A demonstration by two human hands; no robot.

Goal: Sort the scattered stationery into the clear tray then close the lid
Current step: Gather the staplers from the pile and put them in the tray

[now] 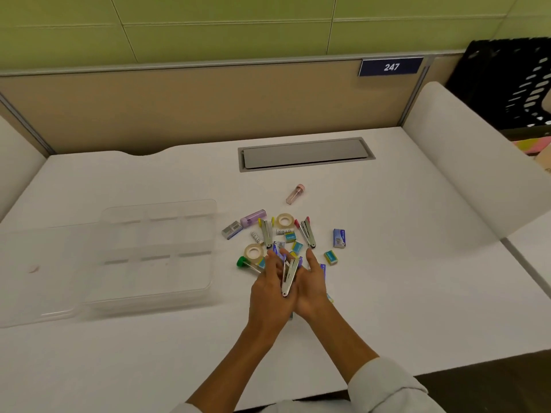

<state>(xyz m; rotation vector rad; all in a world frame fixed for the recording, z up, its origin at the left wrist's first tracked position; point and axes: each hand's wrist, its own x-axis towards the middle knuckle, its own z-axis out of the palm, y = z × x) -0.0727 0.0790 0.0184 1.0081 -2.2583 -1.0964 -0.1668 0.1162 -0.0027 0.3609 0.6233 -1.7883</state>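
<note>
A silver stapler (289, 275) stands tilted between my two hands, just above the pile of stationery. My left hand (268, 289) grips it from the left and my right hand (313, 281) holds it from the right with the thumb raised. The right fingers are hidden behind the stapler. Spread over the white desk (402, 293) are a yellow-handled stapler (266, 232), a red-handled stapler (307, 232), two tape rolls (284, 220) (254, 251), several small staple boxes (339, 237), a purple case (253, 217) and a green pin (242, 261). The clear tray (161, 251) lies at left, its lid (38, 275) open beside it.
A pink-capped tube (295, 193) lies apart behind the pile. A grey cable hatch (305, 155) is set into the desk at the back. A white divider (465, 162) curves along the right side, with a black mesh organiser (512, 84) beyond it.
</note>
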